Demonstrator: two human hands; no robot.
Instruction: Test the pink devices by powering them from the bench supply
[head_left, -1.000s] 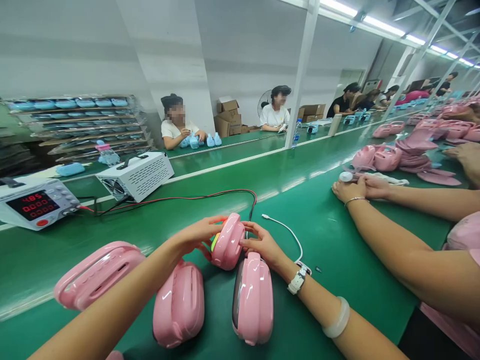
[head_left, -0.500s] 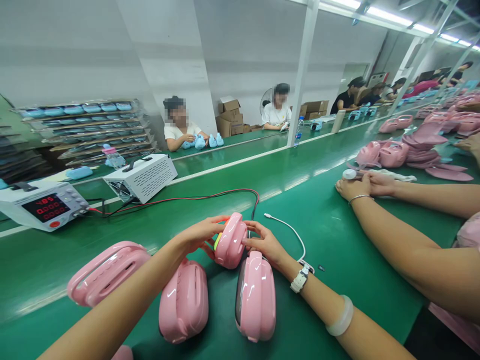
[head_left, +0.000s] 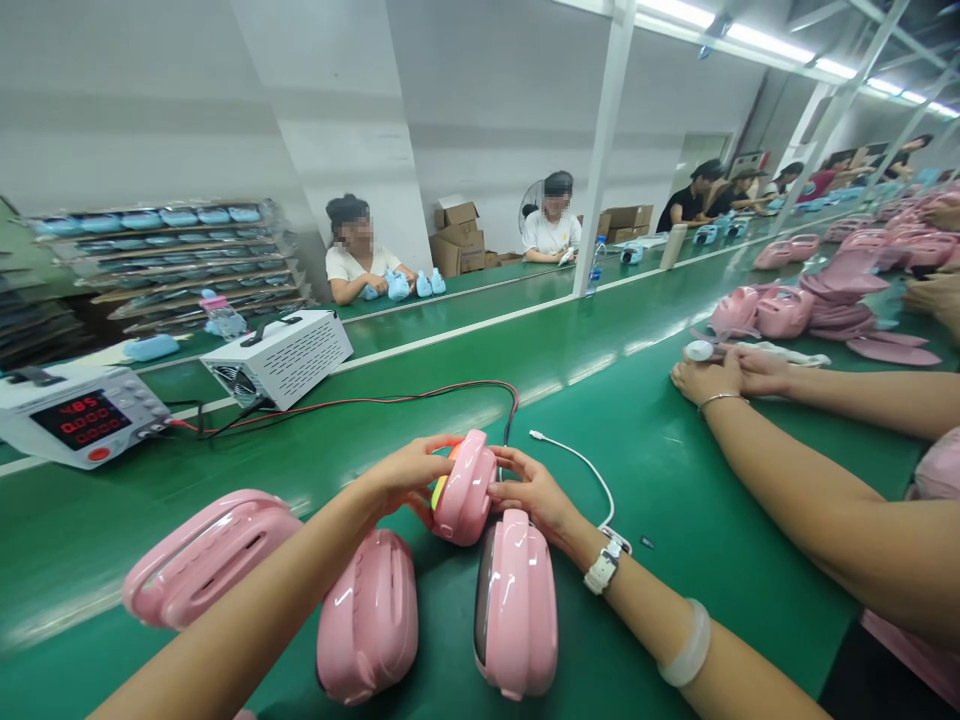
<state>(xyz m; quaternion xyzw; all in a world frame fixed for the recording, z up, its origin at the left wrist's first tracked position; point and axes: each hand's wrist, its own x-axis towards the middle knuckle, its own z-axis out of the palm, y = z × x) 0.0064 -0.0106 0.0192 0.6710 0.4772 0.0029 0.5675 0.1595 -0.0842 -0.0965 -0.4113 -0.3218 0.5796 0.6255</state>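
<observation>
Left hand (head_left: pixel 411 474) and right hand (head_left: pixel 536 492) clasp pink device (head_left: pixel 466 492) from opposite sides, just beyond pink unit (head_left: pixel 517 610) on green table (head_left: pixel 675 560). Step in hand: apparently steadying device; far-side fingertips hidden, contact with red-black lead (head_left: pixel 480 383) unclear. Next move calls for even two-sided hold.

Bright ceiling tubes (head_left: pixel 769 43) streak the green table (head_left: pixel 675 480) with glare, while edges look stretched.

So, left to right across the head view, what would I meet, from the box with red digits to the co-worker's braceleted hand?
Box with red digits, vented white box, wearer's left hand, pink device, wearer's right hand, small dark piece, co-worker's braceleted hand; overlapping things left out.
</observation>
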